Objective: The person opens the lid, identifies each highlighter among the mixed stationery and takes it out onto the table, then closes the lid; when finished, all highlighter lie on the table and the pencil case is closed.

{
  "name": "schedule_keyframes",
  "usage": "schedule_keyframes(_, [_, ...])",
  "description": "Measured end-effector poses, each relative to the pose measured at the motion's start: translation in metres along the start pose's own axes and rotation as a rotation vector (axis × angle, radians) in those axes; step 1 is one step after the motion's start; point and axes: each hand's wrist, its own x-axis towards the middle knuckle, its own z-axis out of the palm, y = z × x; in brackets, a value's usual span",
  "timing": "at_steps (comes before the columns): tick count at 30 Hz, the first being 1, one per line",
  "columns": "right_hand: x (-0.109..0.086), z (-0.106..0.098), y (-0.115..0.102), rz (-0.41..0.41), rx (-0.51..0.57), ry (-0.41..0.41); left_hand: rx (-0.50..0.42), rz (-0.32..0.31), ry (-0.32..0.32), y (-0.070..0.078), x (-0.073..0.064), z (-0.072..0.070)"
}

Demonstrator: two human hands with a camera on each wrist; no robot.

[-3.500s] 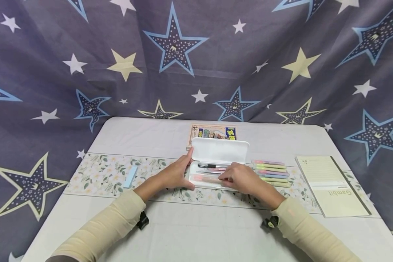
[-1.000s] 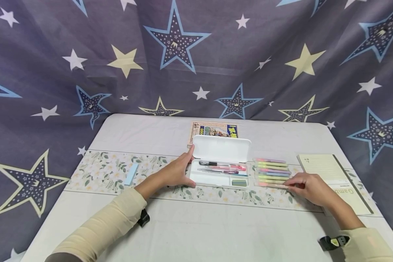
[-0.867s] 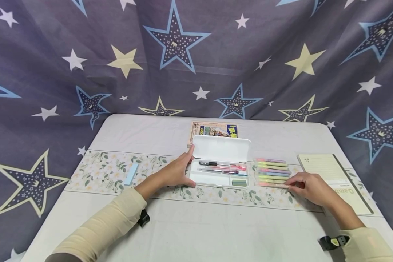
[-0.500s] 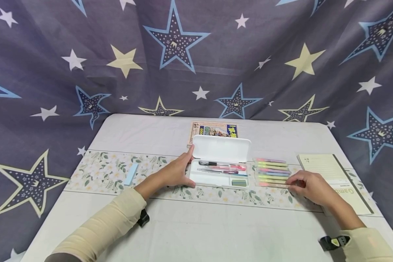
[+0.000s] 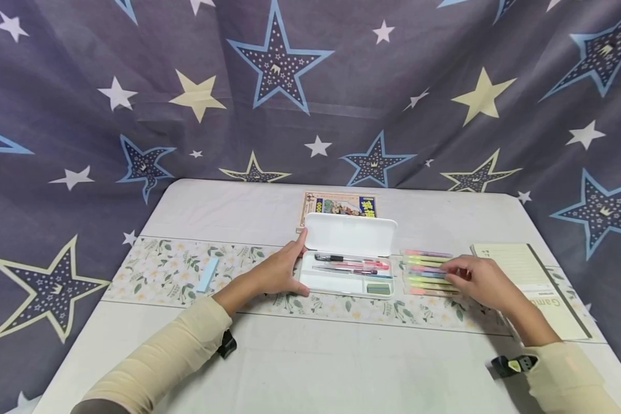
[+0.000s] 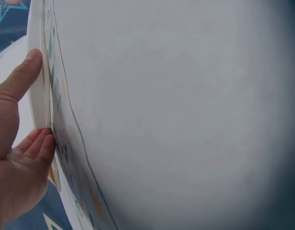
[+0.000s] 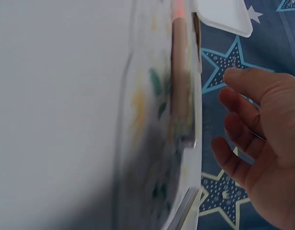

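Note:
An open white pencil case (image 5: 331,286) lies mid-table, its lid (image 5: 349,236) raised. My left hand (image 5: 276,271) holds its left end, thumb at the front corner and fingers by the lid. Inside lie a black-capped pen (image 5: 328,258), some pink and clear pens (image 5: 349,268) and a small green block (image 5: 378,288). To the right, several pastel highlighters (image 5: 429,280) lie in a row, an orange one (image 5: 432,291) nearest me. Over their right ends hovers my right hand (image 5: 478,280), fingers loosely bent; the right wrist view shows nothing between them.
A notepad (image 5: 530,287) lies at the right, partly behind my right arm. Left of the case is a light blue strip (image 5: 207,275). Behind the lid lies a colourful book (image 5: 338,204). A floral runner (image 5: 155,276) crosses the white table (image 5: 310,356).
The orange highlighter went from the pencil case to the front of the row. My right hand has since released it and moved up and slightly left. My left hand stays put.

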Motion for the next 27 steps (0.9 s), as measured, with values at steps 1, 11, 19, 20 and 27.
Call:
schedule_keyframes(1, [0.003, 0.0, -0.002, 0.002, 0.005, -0.007, 0.0, 0.0, 0.0, 0.0, 0.0, 0.0])
schedule_keyframes(11, [0.039, 0.007, -0.023, -0.002, 0.035, -0.016, 0.003, 0.004, -0.001, -0.001, 0.0, 0.001])
schedule_keyframes(19, [0.064, 0.013, -0.037, 0.01, 0.064, -0.054, 0.006, 0.006, -0.006, -0.001, 0.001, 0.001])
schedule_keyframes(20, [0.067, 0.013, -0.039, 0.009, 0.068, -0.059, 0.005, 0.005, -0.005, -0.001, 0.001, 0.001])
schedule_keyframes(27, [0.087, 0.014, -0.048, 0.033, 0.064, -0.072, -0.005, 0.012, -0.001, 0.0, 0.0, 0.0])
